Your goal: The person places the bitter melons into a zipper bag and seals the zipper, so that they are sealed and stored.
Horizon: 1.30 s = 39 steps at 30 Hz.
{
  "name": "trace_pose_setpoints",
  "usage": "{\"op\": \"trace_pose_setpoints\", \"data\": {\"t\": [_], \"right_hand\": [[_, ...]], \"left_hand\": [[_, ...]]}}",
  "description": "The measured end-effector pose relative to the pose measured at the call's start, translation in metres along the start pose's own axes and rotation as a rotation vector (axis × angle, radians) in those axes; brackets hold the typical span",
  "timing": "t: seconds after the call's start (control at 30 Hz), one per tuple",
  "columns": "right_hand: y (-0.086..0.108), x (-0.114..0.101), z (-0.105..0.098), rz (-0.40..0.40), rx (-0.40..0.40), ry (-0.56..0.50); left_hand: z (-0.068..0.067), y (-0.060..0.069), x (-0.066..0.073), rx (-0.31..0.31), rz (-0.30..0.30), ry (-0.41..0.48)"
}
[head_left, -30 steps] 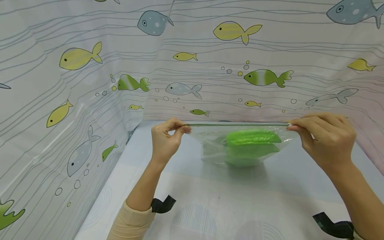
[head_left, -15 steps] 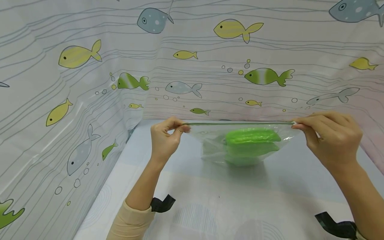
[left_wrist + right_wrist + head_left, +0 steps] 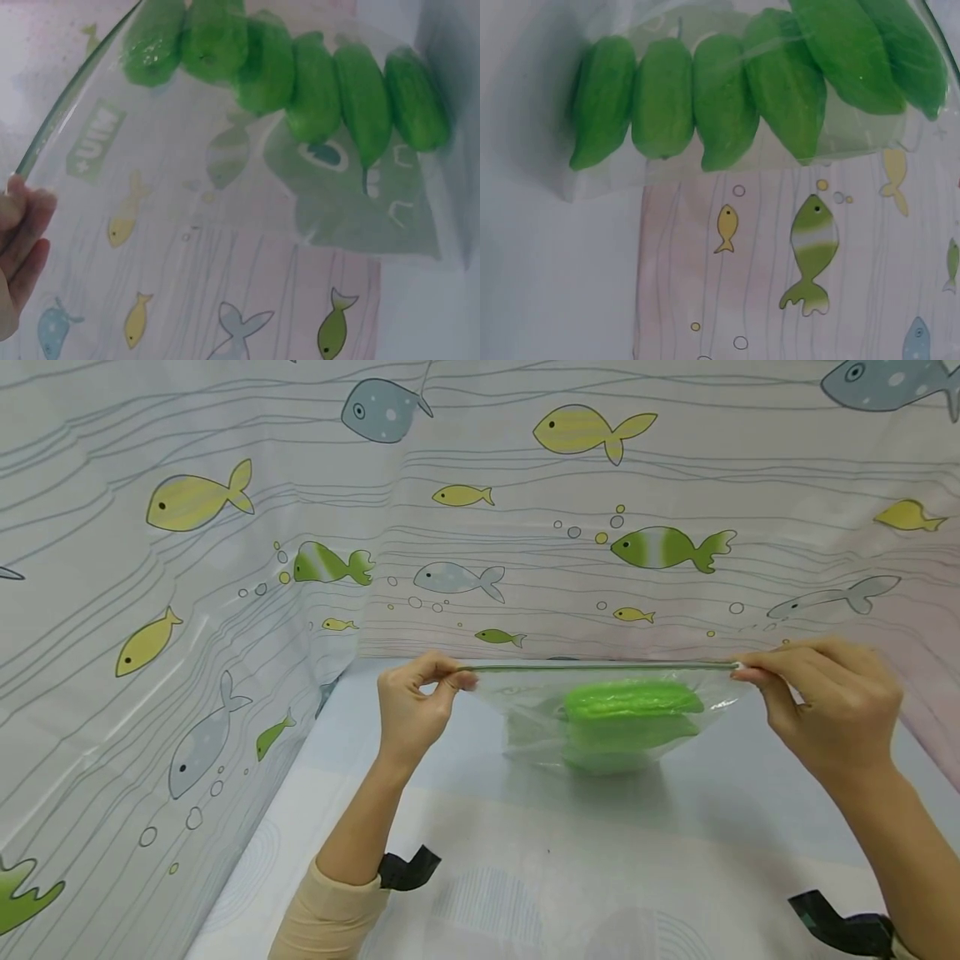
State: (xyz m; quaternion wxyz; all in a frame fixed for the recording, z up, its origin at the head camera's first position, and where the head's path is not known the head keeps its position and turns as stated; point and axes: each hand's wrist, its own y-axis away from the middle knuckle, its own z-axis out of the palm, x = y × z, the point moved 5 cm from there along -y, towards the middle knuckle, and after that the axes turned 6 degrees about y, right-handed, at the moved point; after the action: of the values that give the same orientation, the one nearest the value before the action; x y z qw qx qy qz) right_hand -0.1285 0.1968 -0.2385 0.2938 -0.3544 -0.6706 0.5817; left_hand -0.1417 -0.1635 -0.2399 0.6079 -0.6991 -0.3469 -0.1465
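A clear zip bag [image 3: 525,693] stands upright on the table, its green-edged zip stretched taut across the top. Inside lie several plump green vegetables [image 3: 633,706], cucumber-like in shape; the left wrist view shows these green vegetables [image 3: 315,90] side by side, with a printed green patch on the plastic. My left hand [image 3: 416,706] pinches the zip's left end between thumb and forefinger. At the right end, my right hand [image 3: 832,706] pinches the zip by a small white slider [image 3: 738,666]. In the right wrist view the vegetables [image 3: 727,97] show but the hand does not.
The pale table [image 3: 525,835] reaches from the front edge of view to the back. A white curtain with printed fish [image 3: 576,431] hangs behind and along the left side. Black straps [image 3: 408,868] are on both wrists.
My right hand and the white slider have moved a little to the right along the zip, mostly in the first half second. The left hand and the vegetables have stayed nearly still.
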Motion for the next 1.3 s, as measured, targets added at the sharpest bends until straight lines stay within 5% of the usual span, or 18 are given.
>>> {"op": "trace_pose_setpoints", "data": {"t": [0.73,1.1,1.3], "right_hand": [[0.005,0.002,0.004,0.039,-0.273,-0.074],[0.008,0.006,0.006,0.056,-0.303,-0.043],[0.008,0.009,0.007,0.073,-0.318,-0.018]], "left_hand": [[0.004,-0.002,-0.003,0.044,-0.053,0.0],[0.008,-0.001,-0.01,0.034,-0.079,0.03],[0.014,0.007,-0.029,-0.057,-0.2,0.054]]}}
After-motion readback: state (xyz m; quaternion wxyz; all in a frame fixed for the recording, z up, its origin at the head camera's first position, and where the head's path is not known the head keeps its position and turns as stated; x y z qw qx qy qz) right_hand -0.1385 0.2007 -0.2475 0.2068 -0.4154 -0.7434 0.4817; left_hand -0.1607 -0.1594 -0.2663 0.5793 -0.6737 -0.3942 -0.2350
